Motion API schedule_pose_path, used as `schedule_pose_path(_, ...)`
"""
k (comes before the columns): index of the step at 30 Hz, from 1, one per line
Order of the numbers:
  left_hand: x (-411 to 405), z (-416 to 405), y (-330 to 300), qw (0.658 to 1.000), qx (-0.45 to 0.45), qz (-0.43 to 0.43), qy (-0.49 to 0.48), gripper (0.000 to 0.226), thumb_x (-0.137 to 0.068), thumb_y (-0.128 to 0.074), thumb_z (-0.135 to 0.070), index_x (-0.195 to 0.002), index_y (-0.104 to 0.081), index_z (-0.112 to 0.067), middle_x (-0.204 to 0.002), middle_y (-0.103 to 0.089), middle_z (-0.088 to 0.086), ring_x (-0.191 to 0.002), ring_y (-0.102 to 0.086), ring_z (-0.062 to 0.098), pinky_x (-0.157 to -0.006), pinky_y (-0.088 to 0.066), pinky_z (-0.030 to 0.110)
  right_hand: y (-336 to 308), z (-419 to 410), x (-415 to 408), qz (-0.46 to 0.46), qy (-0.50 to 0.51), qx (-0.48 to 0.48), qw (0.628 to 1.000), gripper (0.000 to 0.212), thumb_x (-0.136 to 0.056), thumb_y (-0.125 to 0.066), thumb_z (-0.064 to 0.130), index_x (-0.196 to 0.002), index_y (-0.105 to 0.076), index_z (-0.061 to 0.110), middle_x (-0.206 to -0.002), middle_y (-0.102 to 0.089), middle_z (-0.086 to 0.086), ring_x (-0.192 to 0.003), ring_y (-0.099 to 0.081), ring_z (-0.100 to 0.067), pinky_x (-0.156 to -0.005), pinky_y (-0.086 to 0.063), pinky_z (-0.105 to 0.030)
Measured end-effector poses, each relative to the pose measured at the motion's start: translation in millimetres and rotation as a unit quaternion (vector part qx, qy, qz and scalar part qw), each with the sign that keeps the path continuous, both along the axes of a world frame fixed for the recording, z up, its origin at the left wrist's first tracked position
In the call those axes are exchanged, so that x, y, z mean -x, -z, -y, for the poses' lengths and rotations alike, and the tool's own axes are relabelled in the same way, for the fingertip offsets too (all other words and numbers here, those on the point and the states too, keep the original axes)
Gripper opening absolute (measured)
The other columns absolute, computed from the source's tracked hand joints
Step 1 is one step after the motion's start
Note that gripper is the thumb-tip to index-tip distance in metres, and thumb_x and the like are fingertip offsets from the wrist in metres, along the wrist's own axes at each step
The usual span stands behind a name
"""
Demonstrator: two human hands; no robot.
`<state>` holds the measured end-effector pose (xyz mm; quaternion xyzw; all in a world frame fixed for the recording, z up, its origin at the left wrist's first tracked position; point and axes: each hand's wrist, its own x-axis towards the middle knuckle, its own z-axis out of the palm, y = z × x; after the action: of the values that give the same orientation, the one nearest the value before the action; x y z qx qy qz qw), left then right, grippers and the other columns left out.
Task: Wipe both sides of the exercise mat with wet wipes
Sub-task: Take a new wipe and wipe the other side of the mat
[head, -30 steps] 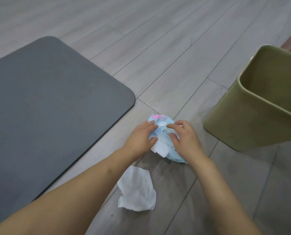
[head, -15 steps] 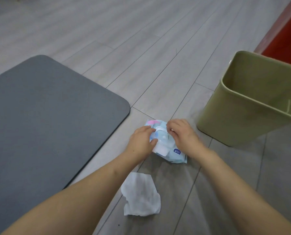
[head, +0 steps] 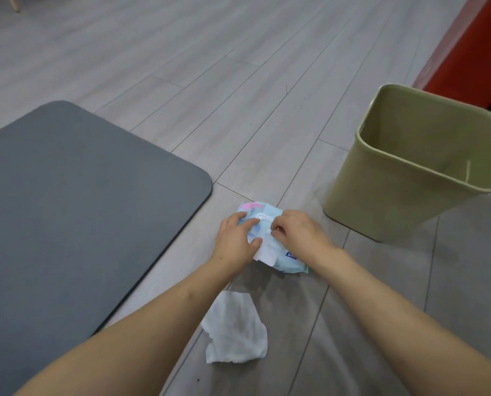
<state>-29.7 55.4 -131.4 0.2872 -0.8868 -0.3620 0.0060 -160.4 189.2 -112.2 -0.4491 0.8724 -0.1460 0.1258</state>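
Observation:
A dark grey exercise mat lies flat on the floor at the left. A light blue pack of wet wipes lies on the floor right of the mat's corner, its white lid flap open toward me. My left hand rests on the pack's left side, its fingers on the pack and its thumb against the flap. My right hand has its fingers curled at the pack's opening; what they pinch is hidden. A crumpled white wipe lies on the floor between my forearms.
An olive-green waste bin stands on the grey plank floor to the right of the pack. A red cabinet or wall panel rises at the far right behind it.
The view has tilted up and left, so the bin and red panel show more. My hands stay on the pack, which now lies flatter on the floor.

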Motion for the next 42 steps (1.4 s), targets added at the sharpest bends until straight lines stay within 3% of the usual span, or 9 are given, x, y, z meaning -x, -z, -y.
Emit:
schedule_pose_path(5, 1, -1, -1, 1.000, -0.009, -0.005, -0.017, 0.047, -0.095, -0.062, -0.027, -0.141, -0.058, -0.028, -0.156, -0.037, -0.003, -0.143, -0.029, 0.019, -0.119, -0.030, 0.035, -5, 7, 3, -0.020, -0.048, -0.057, 0.997, 0.025, -0.100, -0.056, 0.029, -0.117, -0.074, 0.029, -0.113, -0.059, 0.002, -0.106, -0.059, -0.025, -0.076, -0.047, -0.033)
schedule_pose_path(10, -3, -1, -6, 1.000, -0.010, -0.023, -0.001, 0.045, -0.095, -0.060, -0.021, -0.139, -0.060, -0.026, -0.156, -0.039, -0.002, -0.143, -0.031, 0.019, -0.120, -0.028, 0.036, -2, 8, 0, -0.058, -0.058, -0.073, 0.994, 0.021, -0.102, -0.048, 0.028, -0.102, -0.069, 0.025, -0.097, -0.051, 0.002, -0.094, -0.052, -0.025, -0.063, -0.033, -0.032)
schedule_pose_path(15, -13, 6, -10, 0.999, 0.008, -0.039, 0.001, 0.037, -0.095, -0.057, -0.015, -0.129, -0.067, -0.022, -0.149, -0.048, 0.000, -0.139, -0.039, 0.019, -0.117, -0.030, 0.032, -13, 10, -2, 0.056, 0.039, 0.042, 0.997, 0.016, -0.104, -0.041, 0.018, -0.089, -0.047, 0.022, -0.088, -0.052, 0.006, -0.083, -0.050, -0.022, -0.069, -0.045, -0.042)
schedule_pose_path(21, -17, 14, -15, 0.999, 0.012, -0.041, 0.017, 0.038, -0.094, -0.057, -0.020, -0.130, -0.066, -0.026, -0.140, -0.054, -0.005, -0.128, -0.050, 0.017, -0.111, -0.039, 0.036, -39, 11, -5, 0.131, 0.129, 0.154, 0.971, 0.012, -0.107, -0.041, 0.022, -0.096, -0.047, 0.024, -0.084, -0.060, 0.001, -0.076, -0.054, -0.015, -0.063, -0.041, -0.026)
schedule_pose_path(23, -17, 15, -17, 0.999, 0.015, -0.032, 0.022, 0.040, -0.093, -0.057, -0.023, -0.132, -0.063, -0.030, -0.137, -0.054, -0.006, -0.126, -0.049, 0.018, -0.110, -0.039, 0.038, -42, 14, -8, 0.153, 0.151, 0.177, 0.960, 0.014, -0.108, -0.041, 0.023, -0.095, -0.046, 0.026, -0.085, -0.061, 0.002, -0.077, -0.056, -0.018, -0.065, -0.043, -0.028)
schedule_pose_path(28, -17, 21, -21, 0.999, 0.027, -0.011, 0.040, 0.047, -0.094, -0.055, -0.030, -0.140, -0.053, -0.038, -0.138, -0.051, -0.007, -0.124, -0.049, 0.020, -0.107, -0.041, 0.040, -60, 12, -13, 0.171, 0.172, 0.266, 0.933, 0.019, -0.109, -0.040, 0.020, -0.093, -0.045, 0.028, -0.085, -0.068, 0.015, -0.080, -0.059, -0.008, -0.069, -0.046, -0.027)
schedule_pose_path(32, -14, 21, -23, 0.999, 0.000, -0.003, 0.042, 0.050, -0.096, -0.054, -0.030, -0.145, -0.048, -0.038, -0.139, -0.047, -0.004, -0.125, -0.050, 0.020, -0.106, -0.044, 0.043, -82, 15, -18, 0.159, 0.145, 0.311, 0.926, 0.015, -0.108, -0.039, 0.017, -0.098, -0.047, 0.024, -0.087, -0.070, 0.007, -0.090, -0.065, -0.017, -0.078, -0.050, -0.037)
schedule_pose_path(36, -11, 22, -25, 0.999, -0.003, 0.001, 0.052, 0.050, -0.096, -0.054, -0.028, -0.145, -0.048, -0.037, -0.141, -0.046, -0.003, -0.126, -0.049, 0.019, -0.104, -0.045, 0.038, -106, 16, -16, 0.164, 0.156, 0.370, 0.901, 0.016, -0.108, -0.041, 0.015, -0.097, -0.047, 0.025, -0.079, -0.065, 0.001, -0.079, -0.066, -0.021, -0.071, -0.053, -0.037)
schedule_pose_path(42, -6, 25, -26, 0.997, 0.001, 0.000, 0.079, 0.051, -0.098, -0.054, -0.016, -0.147, -0.050, -0.028, -0.151, -0.045, -0.001, -0.135, -0.046, 0.019, -0.109, -0.036, 0.028, -127, 15, -8, 0.143, 0.134, 0.385, 0.902, 0.019, -0.108, -0.045, 0.016, -0.095, -0.049, 0.029, -0.079, -0.064, 0.000, -0.065, -0.053, -0.015, -0.062, -0.045, -0.035)
